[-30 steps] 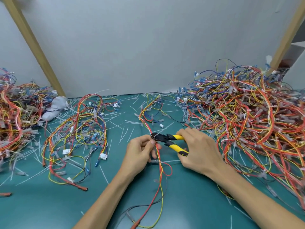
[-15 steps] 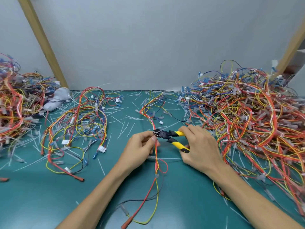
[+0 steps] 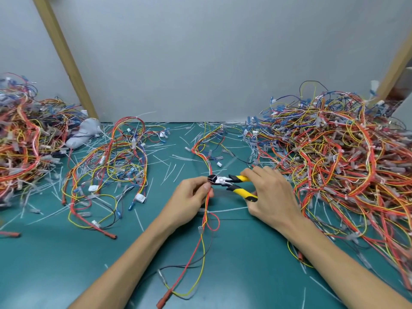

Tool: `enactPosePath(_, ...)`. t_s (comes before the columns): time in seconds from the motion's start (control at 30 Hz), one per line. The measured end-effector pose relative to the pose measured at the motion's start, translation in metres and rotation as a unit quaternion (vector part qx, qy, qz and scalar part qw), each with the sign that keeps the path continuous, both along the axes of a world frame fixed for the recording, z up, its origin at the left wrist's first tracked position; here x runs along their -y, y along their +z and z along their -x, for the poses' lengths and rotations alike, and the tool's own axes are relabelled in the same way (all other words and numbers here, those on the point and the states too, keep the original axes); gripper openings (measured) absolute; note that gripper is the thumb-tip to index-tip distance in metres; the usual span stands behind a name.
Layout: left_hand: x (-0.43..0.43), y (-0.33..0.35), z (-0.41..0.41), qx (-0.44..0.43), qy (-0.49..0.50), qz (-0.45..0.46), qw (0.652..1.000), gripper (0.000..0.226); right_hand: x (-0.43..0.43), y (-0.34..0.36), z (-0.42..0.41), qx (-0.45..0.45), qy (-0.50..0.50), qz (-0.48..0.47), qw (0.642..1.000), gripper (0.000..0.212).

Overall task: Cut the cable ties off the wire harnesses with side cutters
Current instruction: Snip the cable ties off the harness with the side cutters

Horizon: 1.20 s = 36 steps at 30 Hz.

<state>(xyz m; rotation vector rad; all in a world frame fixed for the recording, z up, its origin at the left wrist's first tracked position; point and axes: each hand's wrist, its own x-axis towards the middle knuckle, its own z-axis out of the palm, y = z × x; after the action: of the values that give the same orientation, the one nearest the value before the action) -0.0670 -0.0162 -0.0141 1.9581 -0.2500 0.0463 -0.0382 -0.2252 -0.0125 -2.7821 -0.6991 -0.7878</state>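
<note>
- At the far left, a heap of wire harnesses (image 3: pixel 22 148) is lying on the green mat (image 3: pixel 55 264). A grey cloth bundle (image 3: pixel 84 132) is resting at the heap's back edge, below a slanted wooden post (image 3: pixel 66 63).
- Just right of that heap, a loose harness (image 3: pixel 111 170) is sprawling in wide loops, its white connectors lying flat on the mat.
- Short white cut tie pieces (image 3: pixel 171 172) are lying scattered across the mat's middle.
- The left hand (image 3: pixel 189 199) is pinching the held harness (image 3: pixel 207 216) between thumb and curled fingers. The wires are trailing from it down towards the near edge and up towards the wall.
- The side cutters (image 3: pixel 229 183) are pointing left, their jaws closing on the held harness right at the left thumb tip.
- A white cable tie (image 3: pixel 225 210) is sticking out to the right from the held harness, just below both hands.
- The right hand (image 3: pixel 273 197) is gripping the cutters' yellow handles, with its fingers wrapped around them.
- At the right, a large tangled pile of harnesses (image 3: pixel 334 152) is covering the mat, running under the right forearm.
</note>
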Motion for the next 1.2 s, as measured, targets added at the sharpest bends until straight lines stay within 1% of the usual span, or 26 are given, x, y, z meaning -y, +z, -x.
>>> enactPosePath(0.1, -0.0004, -0.0005, -0.0001, 0.0, 0.004, -0.008, 1.0, 0.033, -0.0007, 0.0007, -0.0003, 0.005, -0.001, -0.007, 1.0, 0.036)
enactPosePath(0.2, -0.0006, -0.001, 0.0006, 0.0, 0.008, -0.011, 1.0, 0.032, -0.002, 0.0015, 0.0006, 0.004, -0.005, -0.006, 1.0, 0.036)
enactPosePath(0.37, -0.0023, -0.0025, 0.0018, -0.004, 0.005, 0.004, 1.0, 0.03, -0.0036, 0.0039, 0.0049, -0.017, -0.015, -0.02, 1.0, 0.023)
enactPosePath(0.5, -0.004, -0.0041, 0.0017, -0.005, 0.008, -0.001, 1.0, 0.029, -0.0047, 0.005, 0.0054, -0.046, -0.022, -0.018, 0.999, 0.018)
enactPosePath(0.77, -0.0044, -0.0062, 0.0, 0.012, 0.01, -0.017, 1.0, 0.031, -0.0041, 0.0045, 0.0043, -0.107, -0.028, -0.016, 0.994, 0.021)
enactPosePath(1.2, -0.0053, -0.009, -0.0019, 0.012, 0.005, -0.012, 1.0, 0.031, -0.0044, 0.0054, 0.0045, -0.112, -0.016, -0.036, 0.993, 0.017)
